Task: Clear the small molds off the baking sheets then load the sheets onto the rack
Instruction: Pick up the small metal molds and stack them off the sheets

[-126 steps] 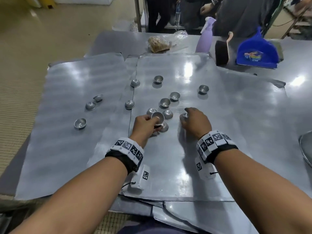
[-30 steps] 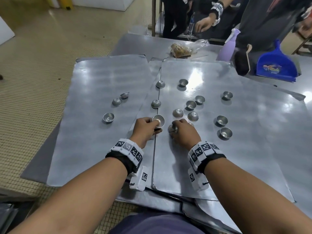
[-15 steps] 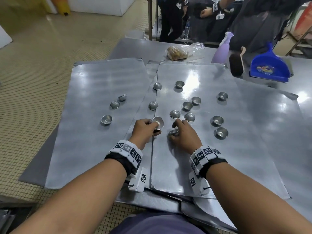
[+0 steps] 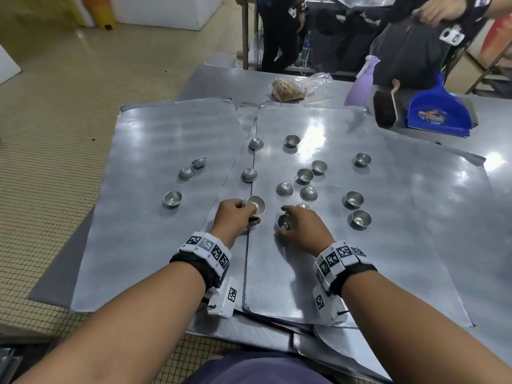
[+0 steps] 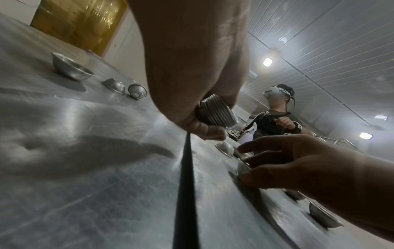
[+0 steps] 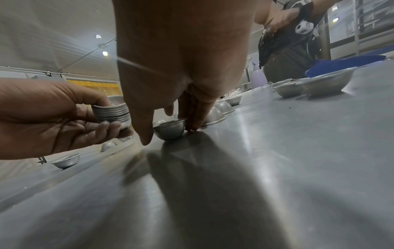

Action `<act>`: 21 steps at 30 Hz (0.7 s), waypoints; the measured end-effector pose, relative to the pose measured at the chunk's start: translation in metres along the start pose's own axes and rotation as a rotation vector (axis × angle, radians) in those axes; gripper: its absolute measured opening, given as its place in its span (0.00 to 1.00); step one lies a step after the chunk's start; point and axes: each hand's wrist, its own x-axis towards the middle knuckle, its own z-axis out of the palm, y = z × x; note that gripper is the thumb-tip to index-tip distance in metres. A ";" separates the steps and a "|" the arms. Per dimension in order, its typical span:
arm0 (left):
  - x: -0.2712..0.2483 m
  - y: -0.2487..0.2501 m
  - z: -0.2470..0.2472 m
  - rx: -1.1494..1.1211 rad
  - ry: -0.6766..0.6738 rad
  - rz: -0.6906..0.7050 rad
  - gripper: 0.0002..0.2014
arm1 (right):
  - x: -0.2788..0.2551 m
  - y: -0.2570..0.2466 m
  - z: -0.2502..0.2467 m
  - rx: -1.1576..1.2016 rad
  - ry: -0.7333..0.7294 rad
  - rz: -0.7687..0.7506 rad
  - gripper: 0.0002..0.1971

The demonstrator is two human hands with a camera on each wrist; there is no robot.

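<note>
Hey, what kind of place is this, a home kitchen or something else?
Most likely a commercial bakery or food-production workroom, not a home kitchen. Large metal baking sheets cover a steel worktable, many small metal molds are scattered on them, and the left hand holds a nested stack of molds.

Commercial bakery: steel table [image 4: 493, 112], baking sheets [image 4: 318, 273], small molds [image 4: 354, 198].

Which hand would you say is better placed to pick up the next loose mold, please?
Right. The right hand already pinches a mold on the sheet, while the left hand is occupied gripping the nested stack.
</note>
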 end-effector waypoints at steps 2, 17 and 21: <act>0.000 0.000 0.001 0.010 0.001 -0.005 0.03 | -0.003 -0.001 0.002 -0.023 0.038 0.015 0.10; 0.012 0.009 0.003 -0.112 0.017 -0.018 0.04 | 0.011 -0.032 -0.020 0.334 0.210 -0.124 0.27; 0.012 0.018 0.009 -0.254 -0.025 -0.041 0.09 | 0.013 -0.047 -0.022 0.336 0.216 -0.147 0.27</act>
